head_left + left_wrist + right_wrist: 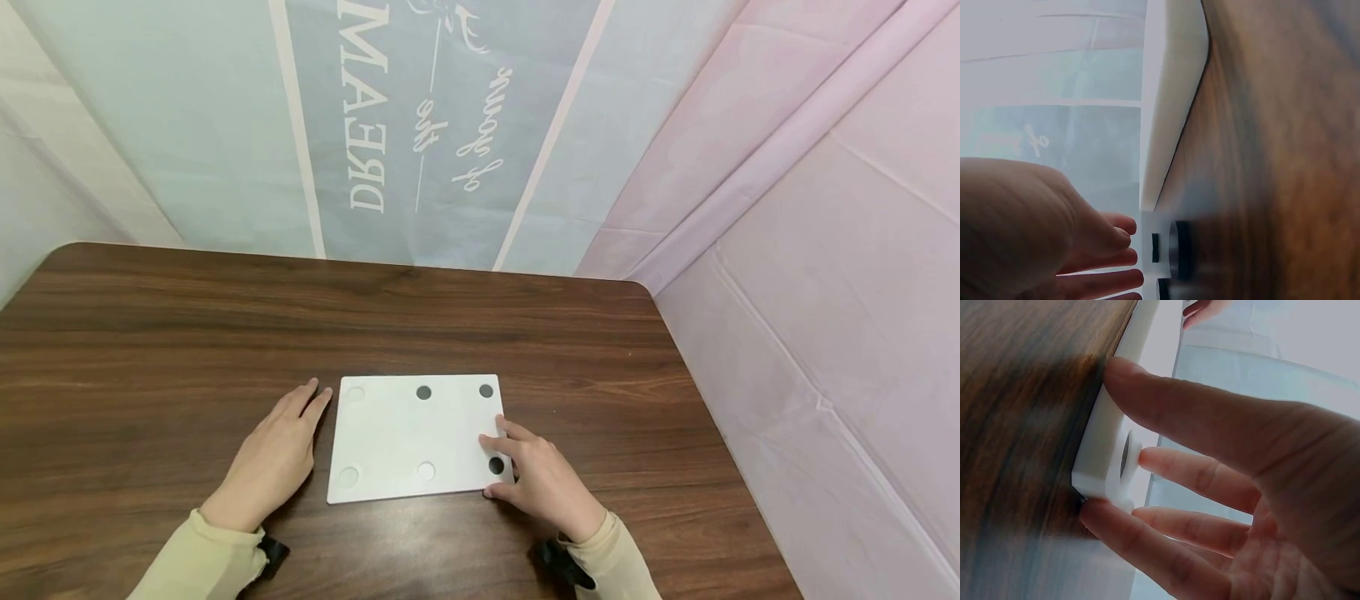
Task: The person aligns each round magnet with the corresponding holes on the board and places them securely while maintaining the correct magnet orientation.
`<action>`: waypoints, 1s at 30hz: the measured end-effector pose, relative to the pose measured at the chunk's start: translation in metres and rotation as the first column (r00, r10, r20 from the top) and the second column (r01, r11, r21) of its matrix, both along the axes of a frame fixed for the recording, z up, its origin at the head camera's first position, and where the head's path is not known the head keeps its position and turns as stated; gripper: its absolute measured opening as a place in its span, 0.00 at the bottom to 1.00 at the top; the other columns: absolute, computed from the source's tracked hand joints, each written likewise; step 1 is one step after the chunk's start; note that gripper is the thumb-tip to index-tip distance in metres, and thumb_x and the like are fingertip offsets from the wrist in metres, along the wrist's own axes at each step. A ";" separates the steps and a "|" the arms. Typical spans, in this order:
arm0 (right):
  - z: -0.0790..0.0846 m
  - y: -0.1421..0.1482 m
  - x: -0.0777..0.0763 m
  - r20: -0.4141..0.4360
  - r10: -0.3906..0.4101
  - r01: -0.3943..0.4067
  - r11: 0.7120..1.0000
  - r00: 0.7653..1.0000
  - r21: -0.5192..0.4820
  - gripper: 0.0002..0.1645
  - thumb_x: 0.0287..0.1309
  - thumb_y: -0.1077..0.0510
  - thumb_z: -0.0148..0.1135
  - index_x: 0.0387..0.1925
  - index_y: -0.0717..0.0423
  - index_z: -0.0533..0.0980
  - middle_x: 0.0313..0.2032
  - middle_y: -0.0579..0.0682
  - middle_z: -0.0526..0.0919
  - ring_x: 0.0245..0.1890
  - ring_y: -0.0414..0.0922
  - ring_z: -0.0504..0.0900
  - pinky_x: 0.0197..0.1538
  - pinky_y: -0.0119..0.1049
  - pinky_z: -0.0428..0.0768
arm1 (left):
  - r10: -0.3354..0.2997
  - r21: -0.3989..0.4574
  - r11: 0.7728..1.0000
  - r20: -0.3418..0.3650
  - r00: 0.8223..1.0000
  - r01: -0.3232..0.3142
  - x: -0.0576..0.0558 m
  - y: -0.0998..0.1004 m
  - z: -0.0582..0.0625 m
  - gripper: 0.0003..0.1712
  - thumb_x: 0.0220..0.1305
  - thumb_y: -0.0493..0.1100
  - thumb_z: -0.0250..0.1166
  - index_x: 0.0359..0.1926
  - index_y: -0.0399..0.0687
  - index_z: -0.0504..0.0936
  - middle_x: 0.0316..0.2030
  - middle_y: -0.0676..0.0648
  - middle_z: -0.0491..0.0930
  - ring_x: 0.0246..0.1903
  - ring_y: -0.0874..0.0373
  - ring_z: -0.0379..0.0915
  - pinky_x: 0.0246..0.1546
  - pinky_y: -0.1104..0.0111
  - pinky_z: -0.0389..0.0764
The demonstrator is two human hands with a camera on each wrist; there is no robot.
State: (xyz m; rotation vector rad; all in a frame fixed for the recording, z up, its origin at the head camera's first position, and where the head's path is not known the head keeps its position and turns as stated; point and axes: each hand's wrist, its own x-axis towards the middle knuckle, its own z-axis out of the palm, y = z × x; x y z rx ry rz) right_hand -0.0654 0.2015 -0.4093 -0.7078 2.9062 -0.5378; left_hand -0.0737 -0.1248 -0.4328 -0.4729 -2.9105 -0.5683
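Note:
A white rectangular board (405, 433) lies flat on the table. Three of its round recesses look black, two along the far edge and one at the near right corner (496, 466); three others are white. My right hand (547, 475) holds that corner, thumb at the near edge and fingers curled over the top and right side. To the left of the board, my left hand (273, 462) rests with its fingers extended, apart from the board. Several black discs (1179, 251) show by its fingers in the left wrist view; in the head view that hand hides them.
The dark wood table (225, 325) has rounded far corners. Behind it hangs a pale blue cloth (427, 233) with printed lettering, and a pinkish cloth (810, 333) drops along the right side. Black straps (558, 562) sit at both wrists.

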 end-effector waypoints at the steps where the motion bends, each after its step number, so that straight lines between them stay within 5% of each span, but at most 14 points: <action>1: 0.000 0.000 0.000 0.000 -0.001 0.001 1.000 1.000 0.001 0.35 0.38 0.54 0.80 0.53 0.57 0.80 0.59 0.66 0.74 0.49 0.55 0.83 0.46 0.45 0.82 | -0.001 0.002 1.000 -0.001 1.000 0.001 -0.001 -0.001 0.000 0.28 0.53 0.23 0.57 0.59 0.25 0.71 0.61 0.26 0.68 0.59 0.33 0.66 0.56 0.46 0.72; 19: -0.001 0.000 -0.001 -0.002 -0.001 0.001 1.000 1.000 0.000 0.35 0.38 0.54 0.80 0.52 0.57 0.80 0.59 0.66 0.74 0.47 0.55 0.84 0.45 0.45 0.82 | -0.016 0.010 1.000 0.014 1.000 0.016 -0.010 -0.005 -0.003 0.28 0.53 0.22 0.54 0.58 0.24 0.71 0.60 0.28 0.70 0.59 0.34 0.67 0.57 0.48 0.72; 30: -0.001 -0.001 -0.001 -0.002 -0.007 0.007 1.000 1.000 0.002 0.35 0.38 0.54 0.80 0.52 0.58 0.80 0.59 0.66 0.74 0.49 0.56 0.83 0.46 0.46 0.82 | -0.011 0.035 0.999 -0.012 1.000 0.012 -0.013 -0.001 -0.002 0.19 0.58 0.23 0.56 0.52 0.25 0.77 0.50 0.33 0.76 0.52 0.39 0.73 0.46 0.51 0.79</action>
